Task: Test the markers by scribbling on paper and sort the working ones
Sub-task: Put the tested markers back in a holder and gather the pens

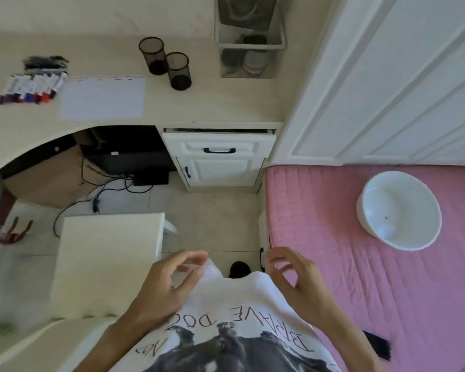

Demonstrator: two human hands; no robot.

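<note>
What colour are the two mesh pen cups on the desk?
Black; both mesh pen cups show clearly in the head view.

A single wide-angle head camera looks steeply down from standing height, the shirt (234, 318) close below, the desk (199, 108) farther off ahead at the top.

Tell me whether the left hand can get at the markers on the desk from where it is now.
Probably not yet: the left hand is down by the shirt, well short of the markers, though nothing lies across the way.
</note>
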